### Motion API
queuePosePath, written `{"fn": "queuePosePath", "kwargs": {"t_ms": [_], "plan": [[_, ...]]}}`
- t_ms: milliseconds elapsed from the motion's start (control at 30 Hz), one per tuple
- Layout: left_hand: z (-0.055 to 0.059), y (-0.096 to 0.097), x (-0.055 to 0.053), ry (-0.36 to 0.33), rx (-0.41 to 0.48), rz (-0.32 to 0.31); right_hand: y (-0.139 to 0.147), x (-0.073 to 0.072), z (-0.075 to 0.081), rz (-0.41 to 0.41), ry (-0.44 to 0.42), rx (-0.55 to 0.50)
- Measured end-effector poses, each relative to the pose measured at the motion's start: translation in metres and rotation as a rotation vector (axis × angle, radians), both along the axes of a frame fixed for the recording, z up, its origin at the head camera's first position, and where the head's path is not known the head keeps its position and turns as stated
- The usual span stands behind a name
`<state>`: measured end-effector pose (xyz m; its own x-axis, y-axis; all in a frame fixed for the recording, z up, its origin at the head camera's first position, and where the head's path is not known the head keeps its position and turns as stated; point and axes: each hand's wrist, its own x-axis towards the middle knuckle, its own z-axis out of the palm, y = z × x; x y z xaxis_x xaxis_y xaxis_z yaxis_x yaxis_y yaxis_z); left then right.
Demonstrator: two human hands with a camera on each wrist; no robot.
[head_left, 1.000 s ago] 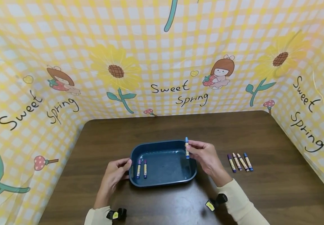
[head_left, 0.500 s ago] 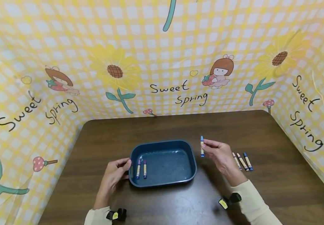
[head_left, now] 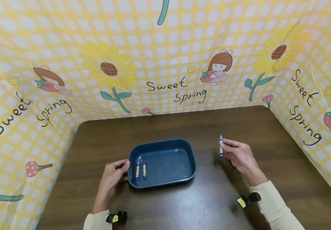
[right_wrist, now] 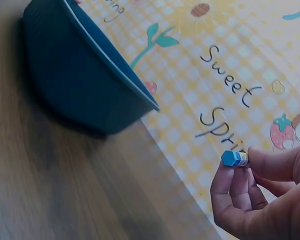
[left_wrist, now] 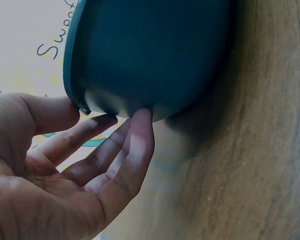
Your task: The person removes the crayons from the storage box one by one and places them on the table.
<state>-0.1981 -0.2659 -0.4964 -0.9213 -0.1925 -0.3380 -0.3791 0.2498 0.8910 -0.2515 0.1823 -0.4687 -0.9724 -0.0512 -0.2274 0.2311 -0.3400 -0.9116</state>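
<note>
A dark teal tray (head_left: 168, 183) stands on the wooden table, with two purple-tipped crayons (head_left: 144, 170) lying side by side in its left end. At the tray's left rim my left hand (head_left: 112, 175) holds on. In the left wrist view the thumb (left_wrist: 57, 114) meets the rim while bent fingertips touch the outer wall. Away from the tray, to its right, my right hand (head_left: 241, 159) pinches an upright blue crayon (head_left: 221, 146) above the table. The right wrist view shows the blue crayon (right_wrist: 234, 159) end-on between thumb and fingers.
Part of another crayon (head_left: 233, 164) shows beneath the right hand, which covers the spot where several crayons lay. A yellow checked cloth (head_left: 165, 57) hangs behind the table (head_left: 165, 210) and along both sides.
My right hand has moved right with the blue crayon, from above the tray's right end to above the loose crayons, now mostly covered. The left hand stays at the rim. The head view has shifted slightly.
</note>
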Motion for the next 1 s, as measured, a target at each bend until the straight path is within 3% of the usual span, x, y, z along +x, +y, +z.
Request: {"fn": "queuePosePath", "kwargs": {"t_ms": [333,600,1000], "plan": [[0.002,-0.003,-0.002,-0.001,0.017,0.002,0.031,0.000,0.000,0.004,-0.006,-0.013],[-0.001,-0.001,-0.001,-0.012,0.025,0.008,0.061,0.006,-0.006,-0.012,-0.016,-0.038],[-0.001,-0.002,0.000,-0.001,0.008,0.000,0.094,0.003,-0.014,-0.011,-0.009,-0.025]]}}
